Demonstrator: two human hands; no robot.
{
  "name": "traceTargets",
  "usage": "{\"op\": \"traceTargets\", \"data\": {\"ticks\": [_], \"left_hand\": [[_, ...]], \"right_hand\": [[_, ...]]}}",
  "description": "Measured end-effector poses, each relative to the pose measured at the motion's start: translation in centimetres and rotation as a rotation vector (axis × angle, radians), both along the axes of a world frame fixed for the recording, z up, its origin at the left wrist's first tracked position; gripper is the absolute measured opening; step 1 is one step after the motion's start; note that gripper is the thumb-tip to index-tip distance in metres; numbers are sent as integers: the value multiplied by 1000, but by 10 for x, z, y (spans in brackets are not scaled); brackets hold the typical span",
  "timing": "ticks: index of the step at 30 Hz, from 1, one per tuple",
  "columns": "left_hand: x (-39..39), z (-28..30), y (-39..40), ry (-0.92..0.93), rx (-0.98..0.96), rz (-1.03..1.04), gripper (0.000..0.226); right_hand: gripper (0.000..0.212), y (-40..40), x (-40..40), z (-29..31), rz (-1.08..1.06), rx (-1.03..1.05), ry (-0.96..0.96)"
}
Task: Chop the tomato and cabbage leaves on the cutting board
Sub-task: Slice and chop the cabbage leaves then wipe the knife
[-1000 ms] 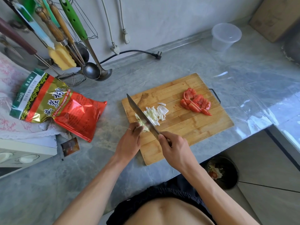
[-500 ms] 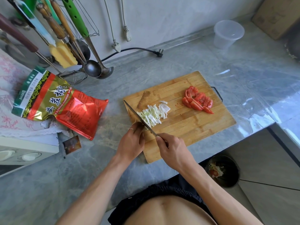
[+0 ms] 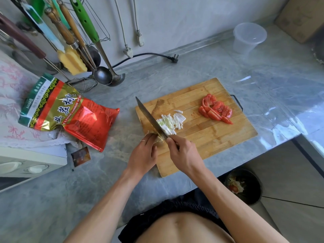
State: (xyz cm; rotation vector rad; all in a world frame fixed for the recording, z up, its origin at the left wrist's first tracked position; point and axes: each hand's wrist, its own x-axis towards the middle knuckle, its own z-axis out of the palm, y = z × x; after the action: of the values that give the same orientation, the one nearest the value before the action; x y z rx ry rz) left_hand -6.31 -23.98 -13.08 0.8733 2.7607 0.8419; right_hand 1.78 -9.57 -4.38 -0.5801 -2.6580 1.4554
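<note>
My right hand (image 3: pixel 184 155) is clamped on the knife (image 3: pixel 151 119), left hand (image 3: pixel 144 153) pinching the cabbage stub (image 3: pixel 157 136); it looks limp and slippery, so I'd hold well behind the blade.

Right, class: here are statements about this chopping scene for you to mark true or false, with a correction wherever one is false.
1. The right hand grips the knife. True.
2. The tomato pieces lie left of the cabbage strips. False: they lie to the right.
3. The left hand holds the uncut cabbage. True.
4. The plastic container stands on the cutting board. False: it stands on the counter, near the wall.
</note>
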Motion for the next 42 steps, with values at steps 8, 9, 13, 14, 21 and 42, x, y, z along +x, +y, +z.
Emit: {"op": "traceTargets", "data": {"ticks": [8,9,13,14,21,42], "left_hand": [[-2,-2,-9,125,-44,-90,44],[-1,0,-9,137,-45,-96,44],[2,4,-7,144,-27,-95,35],[2,4,-7,127,-25,-87,38],[1,6,-7,71,-29,-66,39],[4,1,-10,17,56,-34,36]], "right_hand": [[39,8,27,7,32,7,6],[39,7,30,7,39,8,3],[36,3,35,6,48,-4,-4],[36,2,35,6,50,-6,-7],[36,2,33,5,49,-16,-31],[36,7,17,-6,-21,-26,-31]]}}
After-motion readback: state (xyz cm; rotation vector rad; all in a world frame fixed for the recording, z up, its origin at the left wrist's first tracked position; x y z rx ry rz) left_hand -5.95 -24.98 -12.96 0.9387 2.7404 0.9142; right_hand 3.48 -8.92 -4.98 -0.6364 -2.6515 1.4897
